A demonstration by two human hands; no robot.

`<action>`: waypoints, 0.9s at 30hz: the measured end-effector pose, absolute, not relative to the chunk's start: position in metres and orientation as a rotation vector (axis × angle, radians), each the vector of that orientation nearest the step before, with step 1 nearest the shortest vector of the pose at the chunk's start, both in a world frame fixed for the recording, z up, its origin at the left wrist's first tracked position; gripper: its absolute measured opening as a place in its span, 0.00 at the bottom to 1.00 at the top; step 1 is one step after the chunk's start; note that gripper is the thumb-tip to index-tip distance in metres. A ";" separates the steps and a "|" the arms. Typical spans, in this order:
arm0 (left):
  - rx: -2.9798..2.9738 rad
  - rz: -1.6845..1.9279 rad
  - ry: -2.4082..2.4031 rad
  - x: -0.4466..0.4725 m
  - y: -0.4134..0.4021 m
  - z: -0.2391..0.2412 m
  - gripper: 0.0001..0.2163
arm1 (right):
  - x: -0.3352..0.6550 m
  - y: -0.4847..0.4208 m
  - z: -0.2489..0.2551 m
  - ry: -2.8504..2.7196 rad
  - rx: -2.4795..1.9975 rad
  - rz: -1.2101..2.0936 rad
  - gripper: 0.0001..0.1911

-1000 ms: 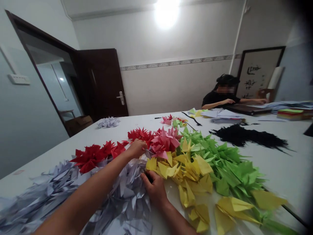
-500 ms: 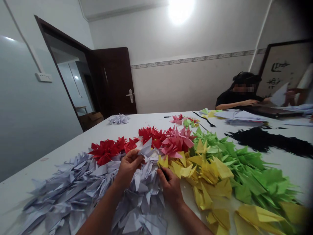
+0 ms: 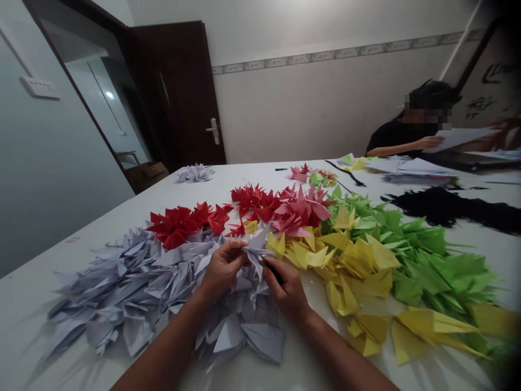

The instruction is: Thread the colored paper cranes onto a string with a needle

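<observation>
Pinched between the thumb and fingers of my left hand [image 3: 223, 267] is a white folded paper crane [image 3: 257, 251], its points sticking out to the right. My right hand [image 3: 288, 285] is closed on a slim black thing [image 3: 275, 271], mostly hidden by the fingers. Its fingertips are close to the crane's right end; I cannot tell whether they touch. Under and left of my hands spreads a heap of white paper cranes [image 3: 122, 293]. Yellow paper cranes [image 3: 345, 271] lie to the right of my right hand.
Red cranes [image 3: 175, 224] and pink cranes [image 3: 301, 209] lie beyond my hands, green ones [image 3: 439, 260] far right. Black cords [image 3: 443, 206] and stacked papers [image 3: 407, 167] are at the back right. A person [image 3: 423, 125] sits there holding a sheet. White cranes [image 3: 195, 172] lie far left.
My left hand has turned the white crane so it points rightward, and my right hand is nearer to it. The view has tilted down. The other person's sheet is now held flatter.
</observation>
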State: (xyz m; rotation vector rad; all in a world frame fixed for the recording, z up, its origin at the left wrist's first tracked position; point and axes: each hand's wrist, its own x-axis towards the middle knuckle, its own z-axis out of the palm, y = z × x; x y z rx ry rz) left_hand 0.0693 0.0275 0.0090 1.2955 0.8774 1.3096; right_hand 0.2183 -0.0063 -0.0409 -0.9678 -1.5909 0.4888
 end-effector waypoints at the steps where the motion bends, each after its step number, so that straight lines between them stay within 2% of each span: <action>1: 1.308 1.307 0.879 0.070 0.027 0.009 0.21 | 0.218 -0.006 -0.041 -1.593 -0.979 0.479 0.14; 27: 1.416 1.208 0.826 0.064 0.028 0.008 0.17 | 0.218 -0.001 -0.044 -1.683 -0.942 0.443 0.12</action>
